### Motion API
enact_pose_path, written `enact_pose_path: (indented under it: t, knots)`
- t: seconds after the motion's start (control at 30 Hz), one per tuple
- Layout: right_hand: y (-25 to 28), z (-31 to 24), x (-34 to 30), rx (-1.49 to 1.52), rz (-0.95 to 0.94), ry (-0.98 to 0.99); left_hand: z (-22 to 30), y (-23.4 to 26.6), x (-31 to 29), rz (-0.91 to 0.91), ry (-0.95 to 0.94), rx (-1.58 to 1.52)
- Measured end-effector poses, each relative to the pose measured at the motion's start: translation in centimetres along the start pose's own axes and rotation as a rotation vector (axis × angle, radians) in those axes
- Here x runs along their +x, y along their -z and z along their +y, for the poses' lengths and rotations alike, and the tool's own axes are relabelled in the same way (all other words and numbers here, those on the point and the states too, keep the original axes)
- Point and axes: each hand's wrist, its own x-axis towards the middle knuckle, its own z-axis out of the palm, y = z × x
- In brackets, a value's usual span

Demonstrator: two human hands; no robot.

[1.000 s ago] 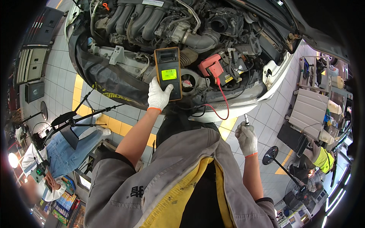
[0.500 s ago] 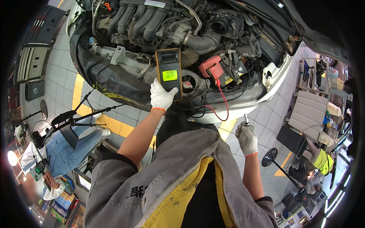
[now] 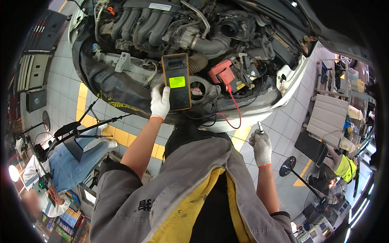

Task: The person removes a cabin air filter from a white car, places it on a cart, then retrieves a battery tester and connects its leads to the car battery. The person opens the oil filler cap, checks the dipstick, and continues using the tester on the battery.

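Observation:
A black handheld battery tester (image 3: pixel 176 97) with an orange edge and a lit green-yellow screen stands at the front of the open engine bay. My left hand (image 3: pixel 161 103), in a white glove, is closed on its lower left side, thumb along the edge; the fingertips are partly hidden. Lower right, my gloved right hand (image 3: pixel 261 149) grips a short silver cylinder (image 3: pixel 260 128), its tip poking out above the fingers; its exact kind is unclear. A red cable (image 3: pixel 237 108) runs from near the tester to the red-covered battery terminal (image 3: pixel 222 72).
A black cover (image 3: pixel 117 87) drapes the car's front edge. At left are a tripod stand (image 3: pixel 77 128) and a person in jeans (image 3: pixel 71 160). To the right are a black round-headed stand (image 3: pixel 287 166), a fan (image 3: pixel 320 204) and a person in a yellow vest (image 3: pixel 346 169).
My left thumb has drawn back from the tester's keys to its left edge. The tester tilts slightly more to the left. My right hand keeps hold of the silver cylinder.

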Motion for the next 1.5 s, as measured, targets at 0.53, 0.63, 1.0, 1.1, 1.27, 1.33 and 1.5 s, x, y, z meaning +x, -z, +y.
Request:
enact_pose_path:
  t: [0.53, 0.63, 1.0, 1.1, 1.27, 1.33, 1.5]
  knots:
    - [-10.3, -7.4, -5.8, -0.896, -0.250, 0.886, 20.5, -0.3, -8.6, -1.171, 0.170, -0.692]
    - [-10.3, -7.3, -6.6, -0.462, -0.410, 0.454, 20.4, 0.0, -8.2, -1.053, 0.056, -0.724]
    - [-10.8, -9.4, -8.8, -0.076, -0.487, 0.206, 22.0, 0.5, -8.0, -1.063, 0.123, -0.830]
    - [-11.0, -9.1, -9.0, -0.079, -0.488, 0.193, 21.9, 0.5, -8.1, -1.052, 0.122, -0.808]
    - [-11.0, -9.0, -8.9, -0.098, -0.500, 0.177, 21.6, 0.6, -8.1, -1.044, 0.129, -0.803]
    - [-11.0, -9.0, -8.8, -0.093, -0.513, 0.176, 21.6, 0.7, -8.1, -1.050, 0.147, -0.809]
    - [-11.0, -9.0, -8.8, -0.109, -0.511, 0.176, 21.6, 0.8, -8.2, -1.040, 0.149, -0.836]
